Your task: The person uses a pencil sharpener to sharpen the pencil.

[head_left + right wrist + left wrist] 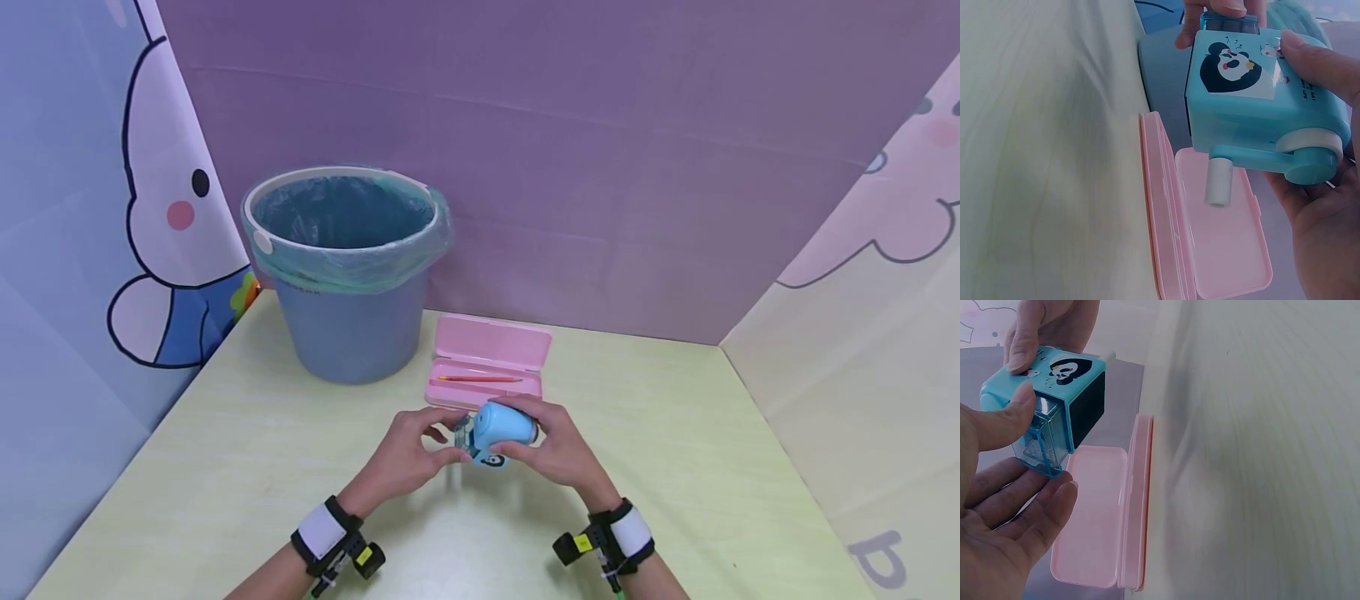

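Above the table, both hands meet at a light-blue crank pencil sharpener [504, 423] with a panda picture on one face. My right hand [558, 442] grips its body, thumb on the printed side. In the right wrist view the crank arm's white knob [1219, 181] sticks out from the body. My left hand [408, 454] pinches the clear blue shavings drawer [1046, 439], thumb on one side and fingertips on the other. The drawer stands partly out of the sharpener's end.
Just behind the hands lies an open pink pencil case [492, 342] with a red pencil [480, 379] in its tray. A blue trash bin [352, 325] lined with a thin bag [360, 271] stands at the back left, near the purple backdrop [562, 167].
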{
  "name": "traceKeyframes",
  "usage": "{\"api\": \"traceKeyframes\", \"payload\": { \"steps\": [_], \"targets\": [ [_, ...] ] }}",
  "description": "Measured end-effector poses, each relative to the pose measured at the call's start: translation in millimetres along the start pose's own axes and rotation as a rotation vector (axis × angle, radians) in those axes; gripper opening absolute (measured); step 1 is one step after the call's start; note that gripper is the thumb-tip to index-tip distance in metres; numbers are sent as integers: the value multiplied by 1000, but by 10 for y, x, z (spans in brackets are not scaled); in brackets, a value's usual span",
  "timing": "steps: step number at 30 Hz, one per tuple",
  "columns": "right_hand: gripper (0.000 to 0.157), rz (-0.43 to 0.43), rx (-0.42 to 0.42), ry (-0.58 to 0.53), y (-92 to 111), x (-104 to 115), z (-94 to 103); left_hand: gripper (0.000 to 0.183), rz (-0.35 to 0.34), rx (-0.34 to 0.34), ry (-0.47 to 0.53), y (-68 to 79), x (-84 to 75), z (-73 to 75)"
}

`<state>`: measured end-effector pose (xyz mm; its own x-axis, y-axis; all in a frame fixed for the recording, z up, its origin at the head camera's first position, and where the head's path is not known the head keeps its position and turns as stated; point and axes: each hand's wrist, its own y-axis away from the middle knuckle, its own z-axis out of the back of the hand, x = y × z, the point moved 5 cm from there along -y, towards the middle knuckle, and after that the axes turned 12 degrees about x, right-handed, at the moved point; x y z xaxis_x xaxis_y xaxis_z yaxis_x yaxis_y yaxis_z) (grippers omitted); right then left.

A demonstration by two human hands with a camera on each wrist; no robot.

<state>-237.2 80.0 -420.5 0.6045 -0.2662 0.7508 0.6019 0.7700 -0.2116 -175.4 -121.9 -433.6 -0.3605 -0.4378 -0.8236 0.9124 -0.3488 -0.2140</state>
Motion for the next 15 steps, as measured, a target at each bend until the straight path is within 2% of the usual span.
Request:
{"api": "traceKeyframes", "payload": {
  "steps": [9,15],
  "targets": [
    [58,-5,-8,-12,-8,-2,-2,52,18,-16,39,-39,40,-60],
    [56,-17,-1,-10,-5,7,-17,50,73,-23,75,-67,64,-125]
  ]
}}
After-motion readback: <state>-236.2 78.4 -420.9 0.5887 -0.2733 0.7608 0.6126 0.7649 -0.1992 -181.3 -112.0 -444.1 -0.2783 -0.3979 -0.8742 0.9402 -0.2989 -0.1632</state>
